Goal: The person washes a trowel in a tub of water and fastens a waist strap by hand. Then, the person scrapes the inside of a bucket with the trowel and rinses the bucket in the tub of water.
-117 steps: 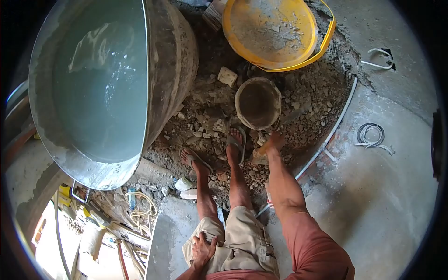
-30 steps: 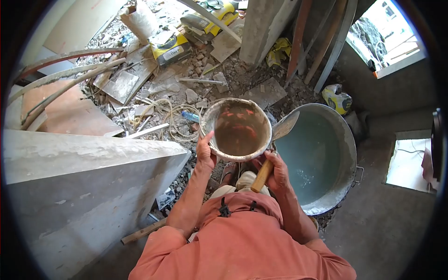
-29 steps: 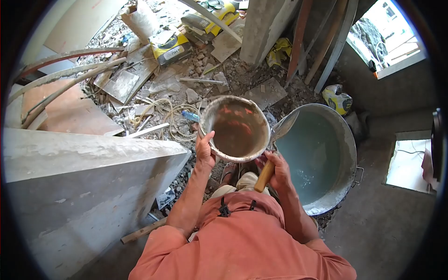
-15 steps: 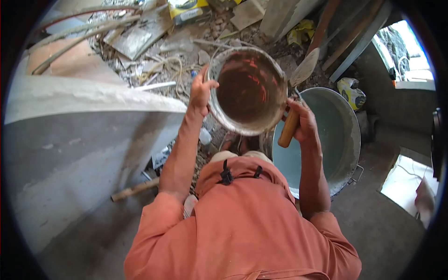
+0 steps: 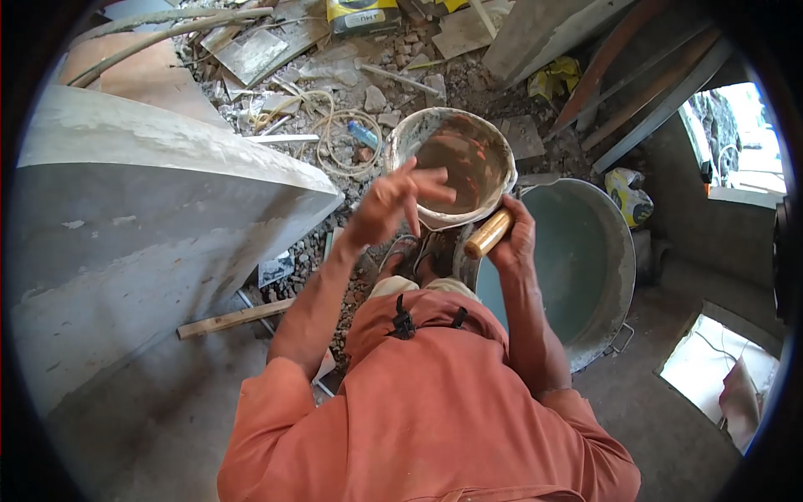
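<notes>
My left hand [image 5: 400, 201] is raised over the near left rim of a round bucket [image 5: 411, 125], its fingers spread and nothing held. Brownish material lies inside the bucket. My right hand [image 5: 517, 238] is closed round the wooden handle of a trowel [image 5: 489, 233], right beside the bucket's near right rim, and its fingers seem to touch that rim. Most of the trowel's blade is hidden. A wide metal tub [image 5: 615, 293] of greenish water [image 5: 552, 259] stands to the right, partly behind my right hand and forearm.
A low plastered wall [image 5: 167, 201] runs along the left. Rubble, a coiled hose [image 5: 328, 138] and a blue bottle [image 5: 363, 134] lie beyond it. A wooden stick [image 5: 234, 318] rests near the wall's foot. Planks [image 5: 661, 105] lean at the upper right near a yellow bag [image 5: 627, 197].
My left hand has let go of the bucket's rim and opened over it. The trowel's handle now points more toward me, and its blade has dropped mostly out of sight.
</notes>
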The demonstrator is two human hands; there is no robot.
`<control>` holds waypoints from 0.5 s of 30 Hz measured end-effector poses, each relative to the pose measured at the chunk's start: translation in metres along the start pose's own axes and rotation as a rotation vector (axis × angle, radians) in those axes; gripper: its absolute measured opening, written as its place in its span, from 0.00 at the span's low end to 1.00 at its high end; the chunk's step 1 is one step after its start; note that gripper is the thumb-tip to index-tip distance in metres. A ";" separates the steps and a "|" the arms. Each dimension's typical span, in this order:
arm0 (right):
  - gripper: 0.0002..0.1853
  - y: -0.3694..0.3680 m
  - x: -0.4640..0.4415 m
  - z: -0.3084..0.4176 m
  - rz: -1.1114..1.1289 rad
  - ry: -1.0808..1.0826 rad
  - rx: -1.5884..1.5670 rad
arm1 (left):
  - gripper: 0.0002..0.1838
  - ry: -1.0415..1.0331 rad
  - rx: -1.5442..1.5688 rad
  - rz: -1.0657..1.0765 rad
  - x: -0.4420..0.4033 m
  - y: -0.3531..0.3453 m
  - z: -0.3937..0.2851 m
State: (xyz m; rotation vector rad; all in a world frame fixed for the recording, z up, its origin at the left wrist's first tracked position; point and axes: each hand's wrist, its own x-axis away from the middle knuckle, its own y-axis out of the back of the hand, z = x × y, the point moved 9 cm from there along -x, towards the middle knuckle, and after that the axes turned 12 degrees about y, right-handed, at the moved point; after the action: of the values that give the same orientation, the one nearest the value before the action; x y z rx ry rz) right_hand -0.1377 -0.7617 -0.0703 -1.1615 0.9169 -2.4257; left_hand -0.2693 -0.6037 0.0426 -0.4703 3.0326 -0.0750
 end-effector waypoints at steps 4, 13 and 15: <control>0.12 0.019 -0.019 -0.014 -0.025 0.053 -0.015 | 0.21 0.041 -0.267 -1.027 0.071 0.010 0.036; 0.08 -0.001 -0.007 -0.025 0.152 0.011 0.103 | 0.22 0.419 0.966 -0.818 0.045 0.009 0.144; 0.09 0.011 -0.011 -0.018 0.196 0.031 0.222 | 0.22 0.289 1.004 -0.841 0.036 0.024 0.129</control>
State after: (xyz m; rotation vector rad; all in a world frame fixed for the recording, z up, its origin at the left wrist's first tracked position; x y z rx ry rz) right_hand -0.1446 -0.7564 -0.0923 -0.9127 0.7111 -2.3220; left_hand -0.3005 -0.5967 -0.0892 -1.5648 2.2847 -1.6560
